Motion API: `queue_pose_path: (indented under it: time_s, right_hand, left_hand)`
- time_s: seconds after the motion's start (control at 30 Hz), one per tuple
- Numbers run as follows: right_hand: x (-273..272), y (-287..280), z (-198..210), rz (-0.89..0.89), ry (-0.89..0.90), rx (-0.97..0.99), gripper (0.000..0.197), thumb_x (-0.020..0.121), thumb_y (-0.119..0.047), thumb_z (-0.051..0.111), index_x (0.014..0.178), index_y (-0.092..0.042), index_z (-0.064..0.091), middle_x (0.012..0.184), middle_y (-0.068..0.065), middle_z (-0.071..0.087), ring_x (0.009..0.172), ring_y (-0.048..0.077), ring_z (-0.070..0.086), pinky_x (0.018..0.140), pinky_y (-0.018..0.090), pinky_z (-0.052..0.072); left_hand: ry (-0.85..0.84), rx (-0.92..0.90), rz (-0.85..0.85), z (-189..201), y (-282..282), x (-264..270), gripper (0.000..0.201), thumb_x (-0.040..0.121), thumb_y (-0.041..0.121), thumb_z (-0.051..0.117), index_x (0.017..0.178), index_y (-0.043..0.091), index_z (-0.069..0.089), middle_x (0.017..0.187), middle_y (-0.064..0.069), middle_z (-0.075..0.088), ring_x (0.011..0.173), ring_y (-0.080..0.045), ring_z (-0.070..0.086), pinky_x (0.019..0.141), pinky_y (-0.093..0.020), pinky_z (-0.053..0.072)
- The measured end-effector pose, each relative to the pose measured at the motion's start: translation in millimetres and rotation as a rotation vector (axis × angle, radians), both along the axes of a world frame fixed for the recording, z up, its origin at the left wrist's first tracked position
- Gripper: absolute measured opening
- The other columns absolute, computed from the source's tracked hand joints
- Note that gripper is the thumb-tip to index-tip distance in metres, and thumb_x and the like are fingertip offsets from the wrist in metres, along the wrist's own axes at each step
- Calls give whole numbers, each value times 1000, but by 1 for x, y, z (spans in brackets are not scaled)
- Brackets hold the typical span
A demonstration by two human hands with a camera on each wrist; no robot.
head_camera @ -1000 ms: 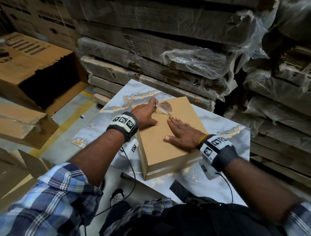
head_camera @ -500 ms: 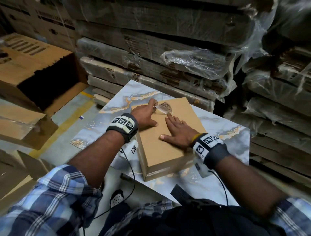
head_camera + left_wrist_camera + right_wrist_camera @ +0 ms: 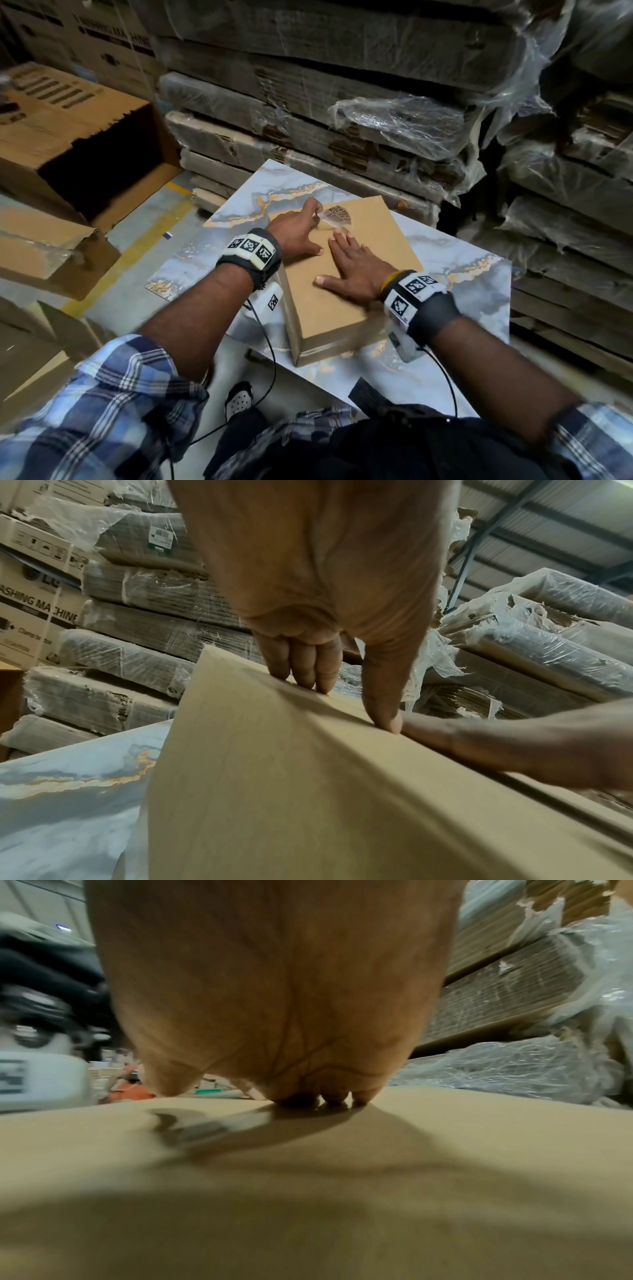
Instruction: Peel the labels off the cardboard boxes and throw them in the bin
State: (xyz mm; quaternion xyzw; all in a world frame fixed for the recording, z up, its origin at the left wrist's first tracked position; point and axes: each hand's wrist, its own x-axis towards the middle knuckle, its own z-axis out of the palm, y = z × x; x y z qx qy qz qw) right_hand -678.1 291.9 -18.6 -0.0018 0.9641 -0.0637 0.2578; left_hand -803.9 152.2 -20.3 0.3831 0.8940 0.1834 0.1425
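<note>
A: Label print was too small to read; in the right wrist view it showed only as a blur.
B: Left hand fingertips sat behind the label's lifted edge. Pinch unclear.
A: The box near corner smeared; far-left carton cut by frame.

Matt cardboard box; glossy marbled tabletop.

Dim warehouse light; dark hand shadow on the tan cardboard box; blurred foreground there; wide-angle bending at edges.
</note>
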Motion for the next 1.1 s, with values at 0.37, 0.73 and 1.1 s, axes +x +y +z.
queue_pose_path:
  time_s: [0.37,0.73,1.1]
  right_hand:
    - [11,22,1,-19,-15,34,94,94,-75,23,158,-17,-13,163,3,-26,153,23,-12,123,45,-1]
    - [42,26,7,40,-55,-17,91,95,-72,23,158,-20,-15,162,0,-27,152,19,-15,124,43,-3]
    - [67,21,7,146,-70,-32,95,89,-77,20,157,-21,-18,160,-2,-30,151,16,-18,125,42,-2]
  left_hand:
    - [-1,-17,15,-2,2,0,76,76,36,81,128,18,28,127,-11,63,101,-34,61,80,-39,50]
    - [-9,-1,13,-4,0,2,75,78,34,80,129,16,28,121,-11,64,89,-28,56,71,-37,46]
    - [10,6,17,-6,-3,3,73,77,36,81,124,18,27,123,-13,66,95,-34,62,78,-44,53]
